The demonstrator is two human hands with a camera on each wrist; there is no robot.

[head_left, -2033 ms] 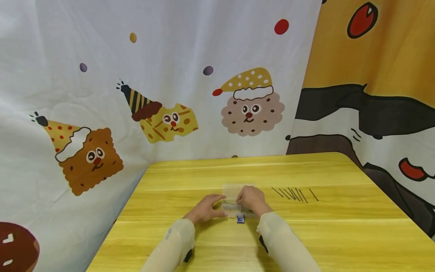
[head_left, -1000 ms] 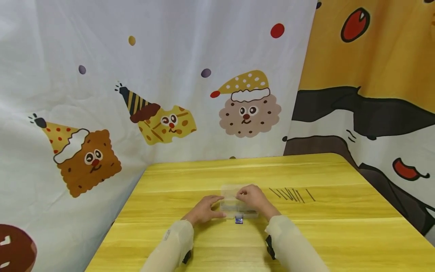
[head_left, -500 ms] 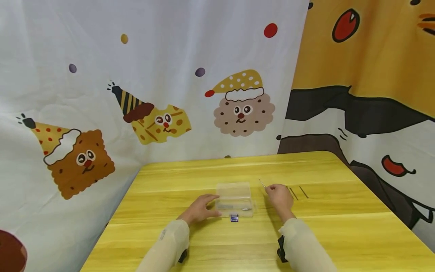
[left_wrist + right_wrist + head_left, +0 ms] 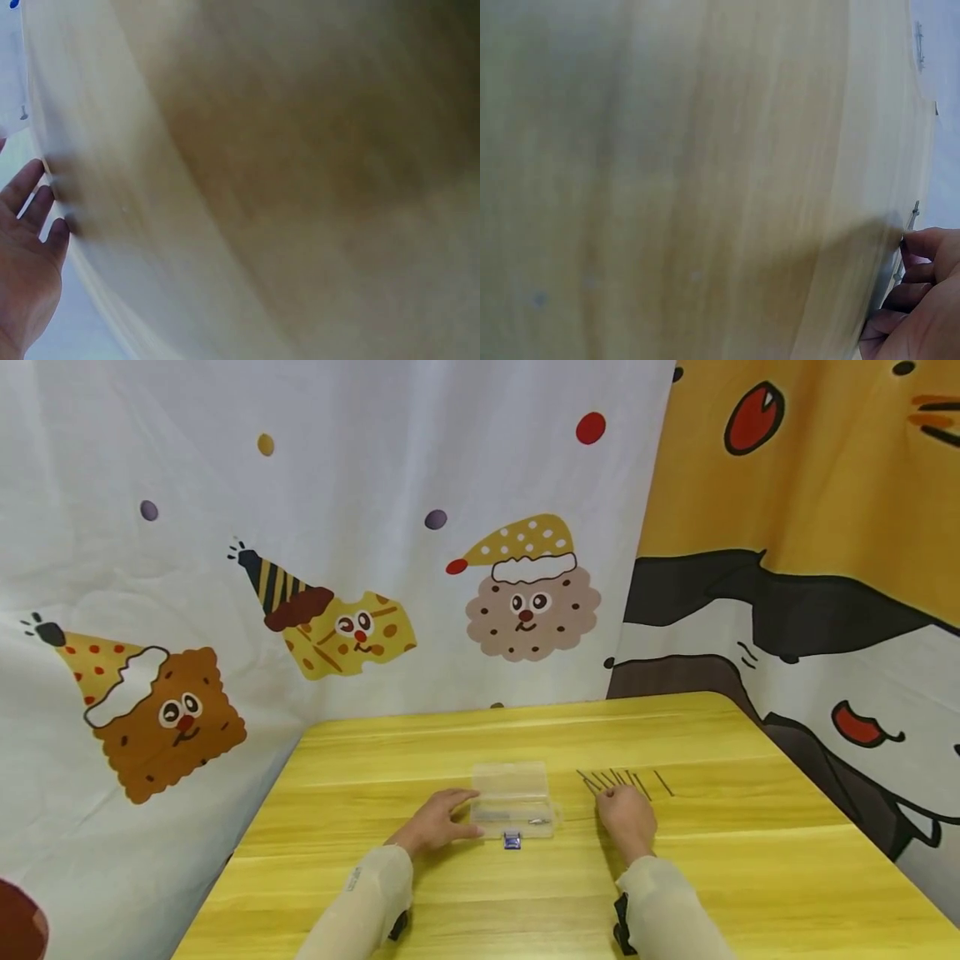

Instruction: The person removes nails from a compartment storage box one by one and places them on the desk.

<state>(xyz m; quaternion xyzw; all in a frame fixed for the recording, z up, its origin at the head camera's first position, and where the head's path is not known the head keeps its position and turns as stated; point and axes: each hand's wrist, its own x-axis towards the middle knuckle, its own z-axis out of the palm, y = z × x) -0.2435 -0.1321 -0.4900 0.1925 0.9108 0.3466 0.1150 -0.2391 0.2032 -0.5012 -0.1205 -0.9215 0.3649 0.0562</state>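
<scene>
Clear plastic box (image 4: 508,779) in my view stands lid open, the left hand (image 4: 438,820) loosely spread at its left edge, the right hand (image 4: 628,817) pinching a rod (image 4: 591,787) to its right.

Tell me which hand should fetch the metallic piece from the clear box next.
Probably the right hand: the metallic piece lies toward the right end of the clear box, on that hand's side, while the left hand sits at the box's left edge, ready to steady it.
</scene>
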